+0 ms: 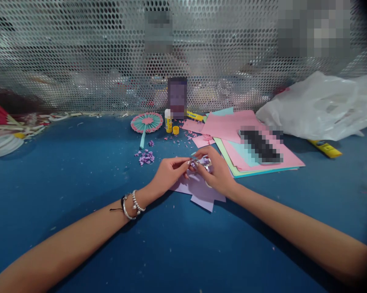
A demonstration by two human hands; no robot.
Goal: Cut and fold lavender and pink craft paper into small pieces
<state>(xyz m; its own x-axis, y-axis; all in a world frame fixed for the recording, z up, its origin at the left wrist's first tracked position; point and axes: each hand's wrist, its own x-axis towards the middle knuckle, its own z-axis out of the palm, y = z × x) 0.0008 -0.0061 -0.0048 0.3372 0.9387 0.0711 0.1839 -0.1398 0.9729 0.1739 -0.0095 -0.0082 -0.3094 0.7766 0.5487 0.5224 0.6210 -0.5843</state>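
Observation:
My left hand (pixel 170 171) and my right hand (pixel 215 171) meet over lilac paper sheets (pixel 202 193) on the blue table (pixel 79 175). Both hands have their fingers pinched together on a small lilac paper piece (pixel 198 162) held between them. My right hand also seems to hold something small and shiny, too hidden to name. My left wrist wears bead and metal bracelets (pixel 131 205).
A pile of lilac paper scraps (pixel 146 157) lies just beyond my left hand. Behind stand a pink-and-teal paper fan (pixel 147 123), a glue stick (pixel 168 120) with its yellow cap (pixel 175 130), and a stack of coloured sheets (pixel 232 130). A white plastic bag (pixel 320 106) lies at the right; a perforated metal screen (pixel 79 53) closes the back.

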